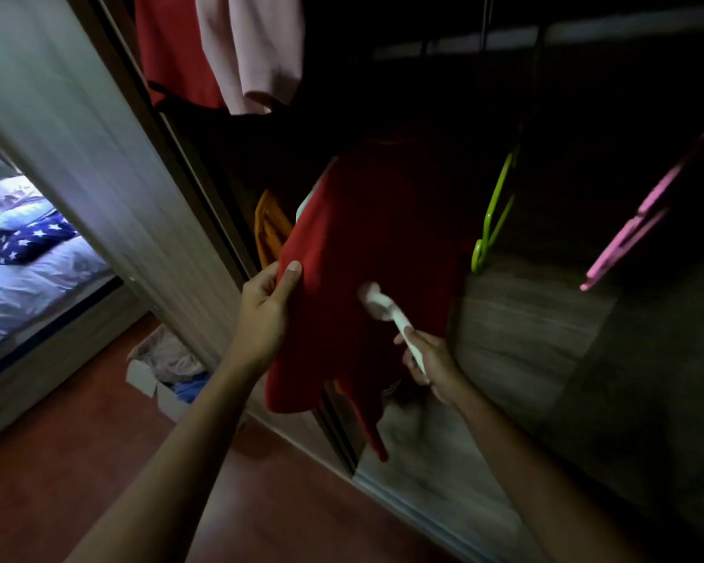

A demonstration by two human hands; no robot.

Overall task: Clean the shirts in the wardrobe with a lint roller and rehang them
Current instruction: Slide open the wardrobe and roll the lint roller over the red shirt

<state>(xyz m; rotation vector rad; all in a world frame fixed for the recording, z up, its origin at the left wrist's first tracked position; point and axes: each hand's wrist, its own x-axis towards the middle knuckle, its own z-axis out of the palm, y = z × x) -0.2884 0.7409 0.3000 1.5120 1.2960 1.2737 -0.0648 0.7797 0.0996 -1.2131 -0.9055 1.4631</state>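
Observation:
A red shirt (366, 245) hangs in the dark wardrobe, its top lost in shadow. My left hand (267, 302) pinches the shirt's left edge, thumb on the front, and holds the cloth taut. My right hand (431, 363) grips the white handle of a lint roller (383, 308). The roller's head rests against the lower middle of the shirt's front. Further up on the left hang another red garment (171, 46) and a pale pink one (253, 50).
An empty green hanger (494, 213) and a pink hanger (630, 233) dangle to the right of the shirt. An orange garment (271, 229) shows behind its left edge. A sliding mirror door (110, 164) stands left. A box of clothes (167, 367) sits on the floor.

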